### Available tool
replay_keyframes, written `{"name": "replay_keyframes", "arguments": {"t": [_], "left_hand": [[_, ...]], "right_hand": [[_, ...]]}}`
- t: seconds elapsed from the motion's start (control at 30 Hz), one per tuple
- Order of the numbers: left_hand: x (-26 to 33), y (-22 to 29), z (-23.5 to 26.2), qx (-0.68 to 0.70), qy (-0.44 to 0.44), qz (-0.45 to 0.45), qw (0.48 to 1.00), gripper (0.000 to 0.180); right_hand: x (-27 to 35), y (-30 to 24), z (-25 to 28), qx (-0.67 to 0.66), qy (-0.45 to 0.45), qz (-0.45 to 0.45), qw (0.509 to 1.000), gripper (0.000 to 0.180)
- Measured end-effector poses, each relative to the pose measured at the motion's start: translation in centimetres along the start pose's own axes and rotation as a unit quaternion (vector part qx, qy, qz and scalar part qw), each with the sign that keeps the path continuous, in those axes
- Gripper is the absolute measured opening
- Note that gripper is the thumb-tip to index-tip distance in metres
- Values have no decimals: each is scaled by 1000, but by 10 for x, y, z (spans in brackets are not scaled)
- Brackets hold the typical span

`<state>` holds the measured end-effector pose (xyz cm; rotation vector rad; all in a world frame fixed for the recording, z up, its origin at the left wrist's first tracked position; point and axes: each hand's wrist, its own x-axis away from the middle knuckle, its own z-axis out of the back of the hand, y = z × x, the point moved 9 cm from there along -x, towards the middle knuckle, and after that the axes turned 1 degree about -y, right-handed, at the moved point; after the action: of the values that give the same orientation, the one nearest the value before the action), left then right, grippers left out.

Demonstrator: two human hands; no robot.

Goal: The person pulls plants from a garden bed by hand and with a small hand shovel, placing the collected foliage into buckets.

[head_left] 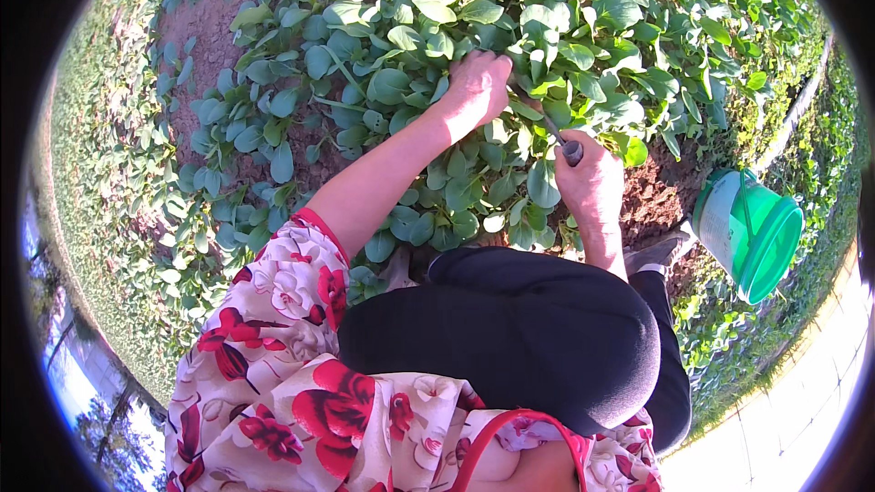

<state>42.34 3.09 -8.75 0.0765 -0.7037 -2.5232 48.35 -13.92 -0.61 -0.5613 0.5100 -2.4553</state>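
Observation:
My left hand (480,87) is closed in a fist, pushed down among broad green leaves of low leafy plants (389,87). Its fingertips and whatever they grip are hidden. To its right, my right hand (591,178) is wrapped round the grey handle of a hand tool (572,153). A thin metal shank runs from this handle up and left into the foliage, toward my left hand. Leaves cover the working end, so I cannot tell what kind of tool it is.
A green bucket (775,241) leans tilted on the right, beside my shoe (670,246). Bare brown soil (658,187) shows near my right hand, and more at the upper left. My bent knee in dark trousers (510,319) sits just below the plants.

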Motion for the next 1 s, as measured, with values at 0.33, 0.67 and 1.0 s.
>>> {"name": "replay_keyframes", "arguments": {"t": [0.33,0.67,1.0], "left_hand": [[12,-35,-10,-106,-112,66,986,24],[-18,-25,-63,-177,-228,-16,957,21],[-15,-32,-60,-178,-181,-1,967,19]], "right_hand": [[-1,13,-3,-7,-29,-12,999,16],[-9,-28,-1,84,-10,74,994,4],[-10,-26,-19,95,-30,49,994,5]]}}
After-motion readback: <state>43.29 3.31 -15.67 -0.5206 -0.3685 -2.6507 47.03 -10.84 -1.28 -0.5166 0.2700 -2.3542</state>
